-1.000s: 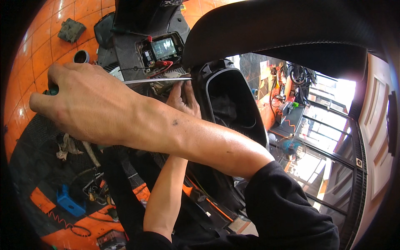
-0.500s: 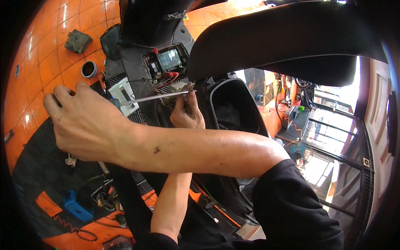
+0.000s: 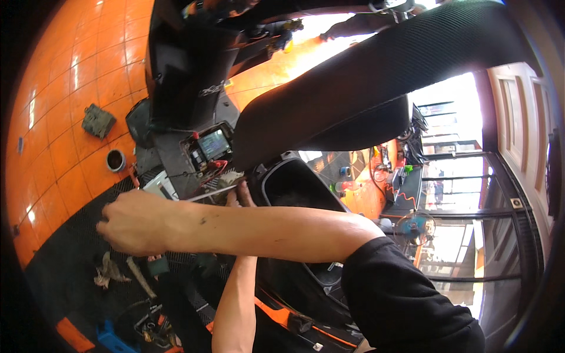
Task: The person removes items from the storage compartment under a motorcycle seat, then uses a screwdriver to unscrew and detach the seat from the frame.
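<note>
My right arm reaches across from the right, and my right hand (image 3: 136, 222) is closed on a screwdriver at the left. Its metal shaft (image 3: 213, 193) points right; the handle is hidden by the hand. Around the shaft's tip are the fingers of my left hand (image 3: 241, 197), closed and partly covered by my right forearm. What they pinch cannot be made out. Just beside them lies a pale, grimy metal part (image 3: 228, 178). Beyond it a scooter's opened compartment holds a small device with a lit screen (image 3: 213, 145), with a red clip (image 3: 219, 165) near it.
The raised black seat (image 3: 329, 100) overhangs an open storage bin (image 3: 300, 182). A cup of dark stuff (image 3: 116, 160) and a greenish-grey block (image 3: 98, 121) sit on orange tiles. A white tray (image 3: 160, 187), a rag (image 3: 110, 272) and tools (image 3: 154, 326) lie about; a fan (image 3: 415, 226) stands right.
The view has shifted, so the scooter and seat sit differently in it. My right hand is lower relative to the cup, and its fingers look more curled. The screwdriver's tip stays by my left fingers.
</note>
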{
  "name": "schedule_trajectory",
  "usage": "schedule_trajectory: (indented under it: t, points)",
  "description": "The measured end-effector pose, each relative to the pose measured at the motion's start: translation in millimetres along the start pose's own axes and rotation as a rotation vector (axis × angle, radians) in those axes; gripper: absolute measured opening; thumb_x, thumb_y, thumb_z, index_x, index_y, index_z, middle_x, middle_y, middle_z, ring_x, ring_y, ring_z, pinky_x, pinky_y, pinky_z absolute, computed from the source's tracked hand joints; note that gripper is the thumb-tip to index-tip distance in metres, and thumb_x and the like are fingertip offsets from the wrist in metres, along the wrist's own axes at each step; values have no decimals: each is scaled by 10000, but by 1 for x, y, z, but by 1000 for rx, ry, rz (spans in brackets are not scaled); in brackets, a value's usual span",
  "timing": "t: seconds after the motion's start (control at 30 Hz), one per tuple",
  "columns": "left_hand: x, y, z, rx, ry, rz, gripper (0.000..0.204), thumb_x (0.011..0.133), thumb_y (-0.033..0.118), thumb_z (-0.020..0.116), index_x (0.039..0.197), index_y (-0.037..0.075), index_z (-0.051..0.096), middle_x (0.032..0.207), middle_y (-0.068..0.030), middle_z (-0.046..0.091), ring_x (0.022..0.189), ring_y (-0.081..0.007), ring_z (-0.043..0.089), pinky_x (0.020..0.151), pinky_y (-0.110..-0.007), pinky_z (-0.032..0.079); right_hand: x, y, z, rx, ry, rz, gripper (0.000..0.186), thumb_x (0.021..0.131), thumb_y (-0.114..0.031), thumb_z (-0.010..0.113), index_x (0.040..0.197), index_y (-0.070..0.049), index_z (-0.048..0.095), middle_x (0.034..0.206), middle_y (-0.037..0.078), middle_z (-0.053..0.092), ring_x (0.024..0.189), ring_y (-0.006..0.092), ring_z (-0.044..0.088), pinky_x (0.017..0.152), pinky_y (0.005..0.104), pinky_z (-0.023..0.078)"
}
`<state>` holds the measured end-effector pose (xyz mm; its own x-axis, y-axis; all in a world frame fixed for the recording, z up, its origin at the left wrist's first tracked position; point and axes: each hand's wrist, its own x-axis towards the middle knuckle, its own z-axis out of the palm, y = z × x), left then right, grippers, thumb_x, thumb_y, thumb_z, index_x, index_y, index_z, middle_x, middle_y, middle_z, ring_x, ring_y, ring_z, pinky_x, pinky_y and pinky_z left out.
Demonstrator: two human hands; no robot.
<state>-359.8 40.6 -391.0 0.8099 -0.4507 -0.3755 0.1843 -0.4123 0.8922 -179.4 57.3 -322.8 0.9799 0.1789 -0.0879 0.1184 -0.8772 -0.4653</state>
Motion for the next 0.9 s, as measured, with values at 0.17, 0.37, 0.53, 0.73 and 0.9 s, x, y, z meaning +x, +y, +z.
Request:
schedule_trajectory:
  t: [0.17, 0.37, 0.53, 0.73, 0.9]
  points:
    - [5, 10, -14, 76, -105, -32, 550, 1059, 513, 515, 1241, 32, 709, 1114, -231, 747, 1009, -428, 713, 853, -464, 561, 2, -10, -9, -174, 278, -90, 187, 878, -198, 635, 903, -48, 744, 969, 173, 672, 981, 329, 675, 763, 423, 563]
    - [-9, -35, -17, 669, 79, 769, 542, 1046, 482, 563, 1362, 47, 636, 1300, -244, 673, 1160, -392, 663, 981, -472, 515, 7, 2, -12, 81, -253, 71, 192, 875, -209, 646, 909, -47, 743, 1028, 156, 628, 1039, 304, 626, 831, 403, 536]
    - [-7, -41, 5, 148, -60, 282, 562, 1043, 470, 575, 1388, 28, 610, 1337, -245, 633, 1183, -402, 636, 991, -494, 510, -7, 2, -30, -56, 216, -61, 172, 877, -165, 635, 924, -40, 743, 1027, 149, 646, 1005, 320, 643, 863, 421, 537]
    - [-5, -45, 2, 419, 16, 445, 561, 1065, 488, 526, 1366, 25, 625, 1280, -262, 671, 1142, -413, 659, 975, -451, 525, -12, -9, -42, -74, 140, -14, 143, 839, -167, 660, 839, -49, 740, 998, 144, 644, 1022, 297, 621, 850, 413, 531]
    - [-4, 11, -15, 181, -114, 11, 560, 1071, 518, 491, 1289, 43, 692, 1184, -213, 736, 1035, -394, 708, 898, -438, 556, -14, -7, -33, -136, 271, -21, 162, 806, -178, 662, 757, -33, 715, 932, 131, 631, 963, 285, 623, 790, 387, 522]
